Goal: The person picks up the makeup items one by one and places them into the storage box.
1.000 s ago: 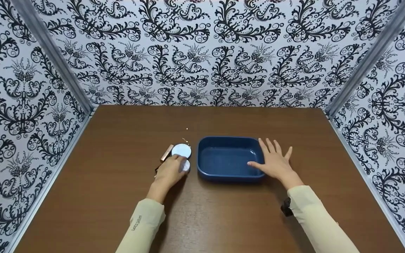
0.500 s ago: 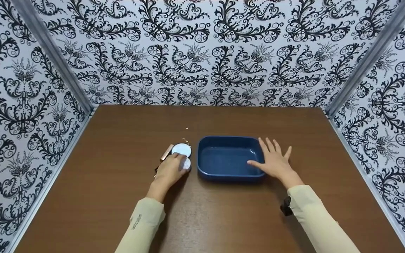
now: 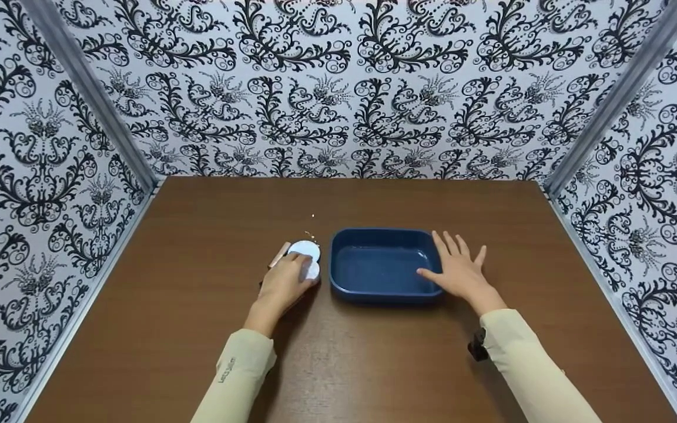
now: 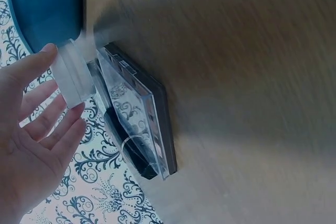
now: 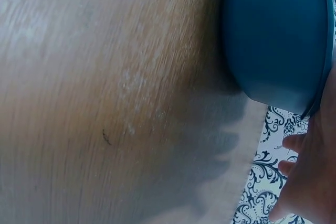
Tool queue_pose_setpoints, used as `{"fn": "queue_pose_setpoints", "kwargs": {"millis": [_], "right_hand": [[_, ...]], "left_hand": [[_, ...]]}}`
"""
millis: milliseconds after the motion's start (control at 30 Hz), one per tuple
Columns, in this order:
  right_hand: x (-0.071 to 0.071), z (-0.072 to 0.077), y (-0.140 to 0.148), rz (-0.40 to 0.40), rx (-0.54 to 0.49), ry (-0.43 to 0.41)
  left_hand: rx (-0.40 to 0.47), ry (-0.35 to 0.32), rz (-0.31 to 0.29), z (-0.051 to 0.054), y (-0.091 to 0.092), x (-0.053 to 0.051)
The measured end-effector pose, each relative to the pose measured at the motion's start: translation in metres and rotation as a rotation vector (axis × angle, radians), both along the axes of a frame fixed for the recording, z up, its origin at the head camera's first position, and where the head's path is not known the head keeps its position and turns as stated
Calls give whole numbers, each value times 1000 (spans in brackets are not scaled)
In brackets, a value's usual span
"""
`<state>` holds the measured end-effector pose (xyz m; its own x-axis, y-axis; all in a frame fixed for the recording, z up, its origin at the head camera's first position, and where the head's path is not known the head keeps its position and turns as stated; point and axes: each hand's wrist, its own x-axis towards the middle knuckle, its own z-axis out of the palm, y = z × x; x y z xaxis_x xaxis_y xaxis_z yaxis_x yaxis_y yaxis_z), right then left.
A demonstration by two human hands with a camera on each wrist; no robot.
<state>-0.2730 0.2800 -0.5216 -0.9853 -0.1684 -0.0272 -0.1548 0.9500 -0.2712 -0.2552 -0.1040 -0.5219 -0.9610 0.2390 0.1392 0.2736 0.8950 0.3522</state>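
My left hand (image 3: 282, 279) pinches a small round translucent jar (image 4: 72, 74) between thumb and fingertips, just left of the blue tray. From above, the jar shows a white round top (image 3: 312, 272), partly covered by the fingers. A second white round top (image 3: 304, 249) lies right behind it. Beside the held jar, the left wrist view shows a flat black case (image 4: 167, 124) with a clear cover. My right hand (image 3: 461, 271) is spread at the right end of the blue rectangular tray (image 3: 386, 295), its thumb reaching over the rim.
A narrow pinkish bar (image 3: 280, 254) shows left of the round tops. Tiny gold-coloured bits (image 3: 313, 237) and a white speck (image 3: 313, 215) lie behind them on the brown table (image 3: 385, 358). Patterned walls (image 3: 338, 88) enclose the table at the back and sides.
The left hand and the nearer round top have shifted very slightly toward the tray and the other top. The right hand stays practically still at the tray.
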Motion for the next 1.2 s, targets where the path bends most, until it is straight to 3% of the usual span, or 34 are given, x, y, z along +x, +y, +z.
{"fn": "queue_pose_setpoints", "kwargs": {"millis": [500,833,1200], "right_hand": [[1,5,-2,18,-25,-60],[2,7,-3,30,-89,-91],[1,9,-6,20,-92,-97]], "left_hand": [[1,66,-9,9,2,1],[-7,148,-40,13,8,1],[7,155,-46,22,13,1]]}}
